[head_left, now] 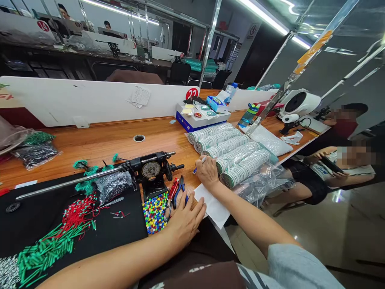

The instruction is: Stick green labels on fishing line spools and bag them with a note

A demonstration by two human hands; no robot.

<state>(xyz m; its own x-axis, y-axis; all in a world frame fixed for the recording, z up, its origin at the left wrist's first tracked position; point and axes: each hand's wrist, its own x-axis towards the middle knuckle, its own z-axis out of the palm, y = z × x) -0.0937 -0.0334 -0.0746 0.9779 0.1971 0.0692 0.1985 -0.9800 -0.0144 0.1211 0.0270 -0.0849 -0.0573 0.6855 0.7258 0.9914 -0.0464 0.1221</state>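
My right hand (207, 172) is closed around a pen (195, 170) with a blue end, just left of the plastic-wrapped rolls of white-and-green discs (245, 166). Below that wrist, a white sheet of paper (217, 210) hangs partly over the table edge. My left hand (188, 214) lies flat with its fingers apart, by the paper's left side. Close to its fingertips are blue-handled pliers (178, 195) and a red-handled tool (172, 192). Colourful small beads (154, 210) lie left of that hand, partly under its edge.
A black winding machine (152, 170) with a long metal rod stands on the table. Green sticks (48, 251) and red wires (76, 216) cover part of a black mat (117, 245). A blue-and-white box (200, 122) is behind the rolls. Two people sit at the right.
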